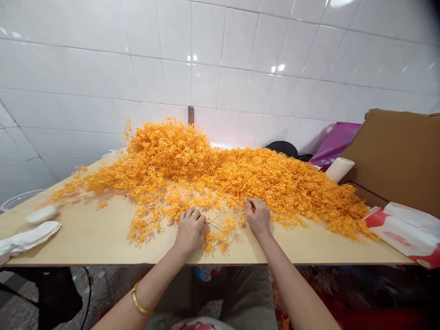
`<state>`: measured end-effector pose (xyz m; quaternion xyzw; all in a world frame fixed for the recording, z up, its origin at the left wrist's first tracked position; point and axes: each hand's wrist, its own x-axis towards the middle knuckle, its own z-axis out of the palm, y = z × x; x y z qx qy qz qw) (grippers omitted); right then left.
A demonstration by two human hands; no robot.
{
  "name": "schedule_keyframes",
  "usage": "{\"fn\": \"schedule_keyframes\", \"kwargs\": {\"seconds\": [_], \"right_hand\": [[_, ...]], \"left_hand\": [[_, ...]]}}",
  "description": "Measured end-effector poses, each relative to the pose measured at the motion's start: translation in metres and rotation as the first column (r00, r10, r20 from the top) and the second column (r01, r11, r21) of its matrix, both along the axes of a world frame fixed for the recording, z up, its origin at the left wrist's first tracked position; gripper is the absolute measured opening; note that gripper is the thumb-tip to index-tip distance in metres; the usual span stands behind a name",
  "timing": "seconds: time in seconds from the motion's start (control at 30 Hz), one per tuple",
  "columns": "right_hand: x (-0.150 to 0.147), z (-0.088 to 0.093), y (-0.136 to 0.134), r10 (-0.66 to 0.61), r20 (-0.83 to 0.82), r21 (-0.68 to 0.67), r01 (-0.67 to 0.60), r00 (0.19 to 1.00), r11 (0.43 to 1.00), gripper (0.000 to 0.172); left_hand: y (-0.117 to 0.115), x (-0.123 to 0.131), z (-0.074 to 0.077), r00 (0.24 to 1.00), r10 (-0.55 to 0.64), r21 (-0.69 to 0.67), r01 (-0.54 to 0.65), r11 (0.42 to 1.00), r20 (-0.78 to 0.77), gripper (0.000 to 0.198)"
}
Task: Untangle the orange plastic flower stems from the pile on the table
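Note:
A large heap of orange artificial flower sprigs [271, 178] spreads across the table, with a taller mound [165, 151] at its left. My left hand [190, 229] rests low near the front edge, fingers curled around the stem end of a small orange flower sprig [223, 236] that points to the right. A ring and a gold bangle are on that hand and wrist. At the heap's front border is my right hand [258, 216], its thumb and fingers drawn together in a pinch. What lies between those fingertips is too small to make out.
The wooden tabletop [92, 233] ends just in front of my hands. On its left lie a white cloth [30, 240] and a pale rounded object [41, 214]. A cardboard box [398, 156], a pale roll [339, 169] and a red-and-white bag [405, 233] stand right. A tiled wall rises behind.

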<state>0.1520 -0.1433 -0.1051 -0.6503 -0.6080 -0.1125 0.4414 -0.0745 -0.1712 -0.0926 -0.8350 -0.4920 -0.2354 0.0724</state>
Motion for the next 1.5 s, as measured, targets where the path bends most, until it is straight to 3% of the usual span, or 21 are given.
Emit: {"fn": "schedule_keyframes", "kwargs": {"seconds": [0.27,0.4,0.57,0.7,0.8,0.9,1.07,1.13,1.2,1.3,1.37,1.43,1.5], "right_hand": [[-0.004,0.001,-0.001,0.033,0.118,-0.127,-0.018,0.992,0.992,0.025],[-0.003,0.0,-0.001,0.106,0.096,-0.107,-0.095,0.99,0.99,0.019],[-0.003,0.002,-0.002,0.116,0.083,-0.041,-0.113,0.99,0.993,0.016],[-0.003,0.001,-0.002,0.107,0.063,0.033,-0.11,0.992,0.993,0.017],[-0.004,-0.001,-0.002,0.101,0.043,0.081,-0.104,0.994,0.991,0.018],[-0.005,-0.002,-0.002,0.106,0.026,0.106,-0.108,0.994,0.988,0.017],[-0.009,0.0,-0.005,0.136,-0.004,0.123,-0.135,0.991,0.983,0.012],[-0.009,0.0,-0.006,0.175,-0.049,0.127,-0.167,0.983,0.978,0.009],[-0.01,0.001,-0.007,0.214,-0.113,0.129,-0.199,0.97,0.971,0.021],[-0.01,0.002,-0.008,0.232,-0.18,0.11,-0.215,0.956,0.97,0.043],[-0.009,0.005,-0.008,0.224,-0.208,0.091,-0.209,0.952,0.974,0.047],[-0.008,0.007,-0.009,0.199,-0.227,0.084,-0.185,0.953,0.979,0.046],[-0.007,0.01,-0.011,0.175,-0.232,0.089,-0.159,0.957,0.983,0.042]], "left_hand": [[0.0,0.0,-0.001,1.0,0.003,0.027,-0.003,1.0,0.007,0.021],[0.0,-0.001,-0.001,0.998,-0.012,0.06,0.008,0.998,0.067,0.02],[-0.006,-0.002,0.001,0.958,-0.147,0.272,0.077,0.959,0.247,0.011],[-0.007,0.01,0.011,0.9,-0.312,0.305,0.217,0.927,0.305,0.01],[0.002,0.029,0.027,0.872,-0.382,0.259,0.309,0.915,0.305,0.016],[0.017,0.049,0.042,0.898,-0.361,0.169,0.326,0.93,0.252,0.024],[0.039,0.076,0.045,0.959,-0.235,-0.176,0.261,0.949,0.157,0.027],[0.048,0.083,0.039,0.952,-0.208,-0.288,0.269,0.919,0.226,0.023],[0.056,0.088,0.032,0.912,-0.211,-0.341,0.334,0.879,0.352,0.017],[0.066,0.091,0.024,0.784,-0.199,-0.393,0.492,0.777,0.588,0.012],[0.069,0.09,0.024,0.695,-0.128,-0.423,0.561,0.711,0.708,0.014],[0.069,0.088,0.027,0.681,-0.062,-0.445,0.542,0.713,0.73,0.018],[0.068,0.085,0.031,0.743,-0.062,-0.453,0.47,0.758,0.667,0.024]]}}
